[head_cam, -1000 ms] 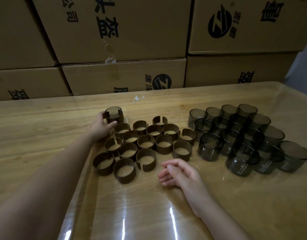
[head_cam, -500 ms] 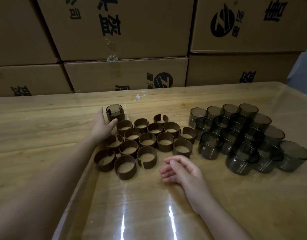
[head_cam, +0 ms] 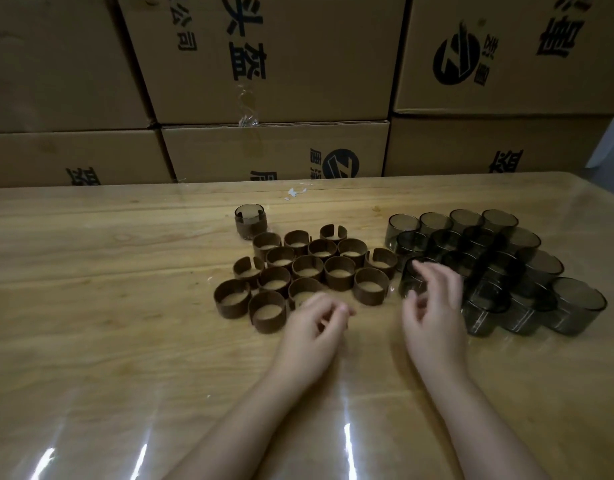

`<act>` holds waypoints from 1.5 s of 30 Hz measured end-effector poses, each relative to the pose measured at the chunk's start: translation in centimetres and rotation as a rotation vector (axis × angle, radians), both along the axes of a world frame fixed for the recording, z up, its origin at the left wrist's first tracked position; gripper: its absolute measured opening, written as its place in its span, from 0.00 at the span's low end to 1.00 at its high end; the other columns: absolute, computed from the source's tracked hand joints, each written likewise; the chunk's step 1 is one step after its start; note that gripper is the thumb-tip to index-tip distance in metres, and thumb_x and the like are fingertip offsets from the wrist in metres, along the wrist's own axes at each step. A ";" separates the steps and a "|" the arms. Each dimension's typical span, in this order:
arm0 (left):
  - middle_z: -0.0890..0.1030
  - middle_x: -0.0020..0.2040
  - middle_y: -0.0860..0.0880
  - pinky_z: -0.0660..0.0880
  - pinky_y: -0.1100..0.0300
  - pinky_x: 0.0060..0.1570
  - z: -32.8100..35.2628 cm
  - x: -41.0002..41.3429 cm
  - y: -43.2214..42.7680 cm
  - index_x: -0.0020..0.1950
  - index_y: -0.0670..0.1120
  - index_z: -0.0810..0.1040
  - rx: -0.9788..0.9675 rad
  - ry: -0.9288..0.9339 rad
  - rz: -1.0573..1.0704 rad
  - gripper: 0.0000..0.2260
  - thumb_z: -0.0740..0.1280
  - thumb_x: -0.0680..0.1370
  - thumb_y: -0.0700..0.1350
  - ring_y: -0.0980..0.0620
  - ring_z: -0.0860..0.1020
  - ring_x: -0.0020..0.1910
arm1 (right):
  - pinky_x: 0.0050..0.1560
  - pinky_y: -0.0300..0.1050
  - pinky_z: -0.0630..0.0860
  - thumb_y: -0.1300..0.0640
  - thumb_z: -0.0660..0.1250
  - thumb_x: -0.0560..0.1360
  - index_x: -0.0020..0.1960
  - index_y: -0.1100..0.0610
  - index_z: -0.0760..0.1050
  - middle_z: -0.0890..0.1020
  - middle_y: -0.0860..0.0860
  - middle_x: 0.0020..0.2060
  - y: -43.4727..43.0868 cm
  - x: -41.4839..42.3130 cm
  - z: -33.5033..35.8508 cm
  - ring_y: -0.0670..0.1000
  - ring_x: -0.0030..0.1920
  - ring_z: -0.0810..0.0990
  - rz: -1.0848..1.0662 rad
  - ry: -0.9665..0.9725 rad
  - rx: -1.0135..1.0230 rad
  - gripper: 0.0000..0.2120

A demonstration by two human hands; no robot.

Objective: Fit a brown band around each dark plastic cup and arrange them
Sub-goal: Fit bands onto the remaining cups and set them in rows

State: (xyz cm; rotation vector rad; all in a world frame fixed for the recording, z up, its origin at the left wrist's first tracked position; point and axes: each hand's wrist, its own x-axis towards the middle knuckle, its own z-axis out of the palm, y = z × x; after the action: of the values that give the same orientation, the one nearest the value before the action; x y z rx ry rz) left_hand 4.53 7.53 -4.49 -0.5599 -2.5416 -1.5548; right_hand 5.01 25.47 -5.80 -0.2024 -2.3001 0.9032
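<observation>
So, one banded cup (head_cam: 250, 227) sits at the back corner of the brown bands (head_cam: 339, 284), likely starting the finished row. Left hand (head_cam: 314, 329) hovers loosely curled and empty near them; right hand (head_cam: 433, 306), fingers spread, empty, is right by the closest dark cup (head_cam: 410, 287).

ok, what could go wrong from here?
1. The unbanded cups stand packed and touching. The right hand hovers at the nearest cup, and lifting it carelessly could tip its neighbours.
2. The loose bands are split and crowded. The left hand, by the front band, may drag adjacent ones out of place.
3. Both hands are blurred, so no grip can be confirmed.
</observation>
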 end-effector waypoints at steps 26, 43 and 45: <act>0.76 0.64 0.56 0.80 0.60 0.44 -1.4 -1.1 -1.4 0.64 0.61 0.71 0.404 -0.346 -0.136 0.16 0.66 0.79 0.45 0.55 0.80 0.55 | 0.43 0.32 0.76 0.66 0.62 0.78 0.62 0.59 0.74 0.74 0.49 0.53 -3.1 0.6 0.2 0.43 0.46 0.77 0.262 0.088 -0.319 0.13; 0.76 0.63 0.50 0.79 0.54 0.56 -2.5 -1.3 -1.2 0.66 0.56 0.70 0.395 -0.204 -0.068 0.29 0.75 0.68 0.48 0.54 0.77 0.61 | 0.36 0.39 0.79 0.61 0.67 0.71 0.57 0.60 0.78 0.83 0.54 0.38 -4.4 0.4 0.3 0.48 0.35 0.81 0.597 -0.204 -1.252 0.14; 0.75 0.63 0.52 0.76 0.66 0.54 -2.2 -1.1 -1.2 0.65 0.58 0.69 0.413 -0.156 -0.031 0.28 0.75 0.69 0.45 0.57 0.76 0.62 | 0.39 0.39 0.79 0.61 0.66 0.76 0.57 0.58 0.78 0.85 0.52 0.44 -4.6 0.5 0.1 0.49 0.42 0.84 0.557 -0.207 -1.146 0.11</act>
State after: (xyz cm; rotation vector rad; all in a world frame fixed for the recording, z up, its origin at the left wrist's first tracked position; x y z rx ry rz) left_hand 3.48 6.32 -6.67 -0.4406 -2.2141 -2.1311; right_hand 5.46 20.87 -5.66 -0.1243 -1.7362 2.5073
